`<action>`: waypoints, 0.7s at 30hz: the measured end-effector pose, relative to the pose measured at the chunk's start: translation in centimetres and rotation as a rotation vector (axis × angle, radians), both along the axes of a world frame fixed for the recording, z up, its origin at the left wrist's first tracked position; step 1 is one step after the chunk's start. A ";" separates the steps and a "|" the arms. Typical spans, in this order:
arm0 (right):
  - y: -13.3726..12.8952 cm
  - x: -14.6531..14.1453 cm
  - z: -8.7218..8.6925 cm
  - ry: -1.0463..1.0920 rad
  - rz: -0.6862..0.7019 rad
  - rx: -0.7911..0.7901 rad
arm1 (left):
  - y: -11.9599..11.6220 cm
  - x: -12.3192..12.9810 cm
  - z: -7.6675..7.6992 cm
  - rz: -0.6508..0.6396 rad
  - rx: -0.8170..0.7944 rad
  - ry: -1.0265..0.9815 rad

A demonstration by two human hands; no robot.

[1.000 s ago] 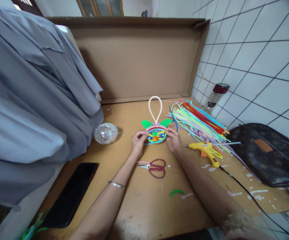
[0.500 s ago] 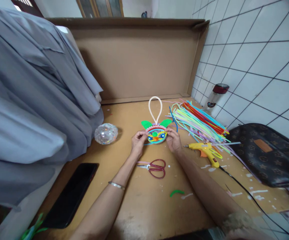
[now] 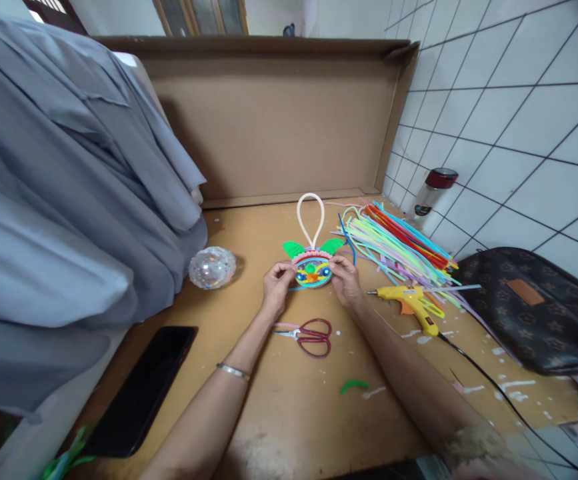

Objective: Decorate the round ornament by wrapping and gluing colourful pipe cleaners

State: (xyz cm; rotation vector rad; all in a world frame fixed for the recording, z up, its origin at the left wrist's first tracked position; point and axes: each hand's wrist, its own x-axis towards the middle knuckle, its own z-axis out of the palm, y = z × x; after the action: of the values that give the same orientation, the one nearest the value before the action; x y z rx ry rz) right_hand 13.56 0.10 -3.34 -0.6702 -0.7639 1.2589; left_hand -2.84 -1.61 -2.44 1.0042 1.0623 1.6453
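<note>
Between my two hands is a round pipe-cleaner ornament (image 3: 313, 281) with a colourful animal-like face, green ear shapes, a pink scalloped band and a white loop standing up from its top. My left hand (image 3: 277, 285) pinches its left edge with thumb and fingertips. On the opposite edge, my right hand (image 3: 347, 280) grips it in the same way. Just below the hands lie scissors (image 3: 313, 337) with dark red handles, blades pointing left. A yellow hot glue gun (image 3: 413, 301) rests right of my right hand, a glue stick poking from its back.
A bundle of coloured pipe cleaners (image 3: 393, 240) lies at the back right, beside a dark patterned bag (image 3: 543, 313) and a glass bottle (image 3: 431, 193). Left are a clear faceted ball (image 3: 212, 268), a black phone (image 3: 141, 390) and grey cloth (image 3: 69, 200). A green scrap (image 3: 353, 386) lies in front.
Almost nothing differs. The fingers of my right hand have shifted very slightly at the ornament's right edge; my left hand keeps its place.
</note>
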 end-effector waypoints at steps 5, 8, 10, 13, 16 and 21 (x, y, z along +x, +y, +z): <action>0.1 0.0 -0.2 -0.010 -0.006 -0.002 | 0.0 0.0 -0.1 0.007 -0.001 0.015; 0.2 -0.1 -0.4 -0.011 -0.004 0.000 | -0.1 0.0 0.0 0.001 -0.007 0.019; 0.2 -0.1 -0.5 0.000 -0.003 -0.002 | -0.1 0.0 0.1 -0.005 -0.014 0.019; 0.2 -0.3 -0.4 0.039 -0.016 -0.019 | -0.3 0.0 0.3 -0.010 -0.017 0.014; 0.1 -0.4 -0.3 0.063 -0.023 -0.036 | -0.3 0.0 0.3 -0.004 -0.004 0.012; 0.1 -0.4 -0.2 0.064 -0.012 -0.040 | -0.4 0.0 0.3 -0.016 -0.008 -0.006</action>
State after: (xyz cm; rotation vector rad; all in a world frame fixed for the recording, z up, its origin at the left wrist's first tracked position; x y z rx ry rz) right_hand 13.14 0.18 -3.59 -0.6632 -0.6830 1.2815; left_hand -2.89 -2.01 -2.19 0.9994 1.0533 1.6297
